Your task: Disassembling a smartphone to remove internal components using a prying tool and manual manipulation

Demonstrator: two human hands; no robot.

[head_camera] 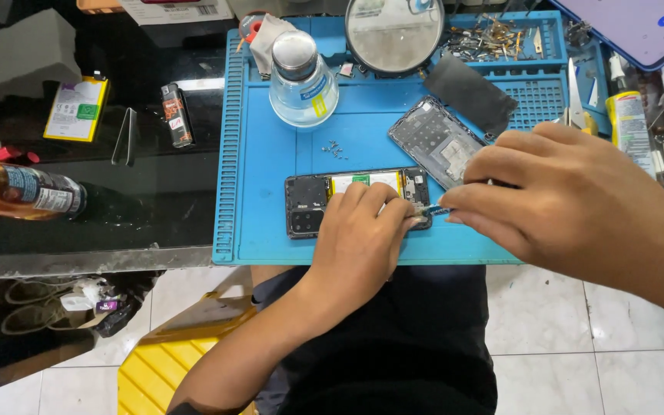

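An opened phone lies flat, back cover off, near the front edge of a blue work mat on the dark bench. The left hand rests on the phone's right half, fingers curled down and pressing on it, so the body is held in place rather than gripped around. The right hand comes in from the right with thumb and forefinger pinched shut on a slim tool, which looks like tweezers or a small driver, though too little of it shows to be sure. Its tip meets the phone's right end, just beside the left hand's fingertips.

Just behind the phone, tilted, lies a separate grey phone frame, partly under the right hand. A cluster of tiny screws sits loose on the mat between the phone and a clear glass bottle. A round magnifier stands at the mat's back edge, next to a tray of metal bits. Off the mat on the left are a yellow-edged battery, tweezers and a lighter.
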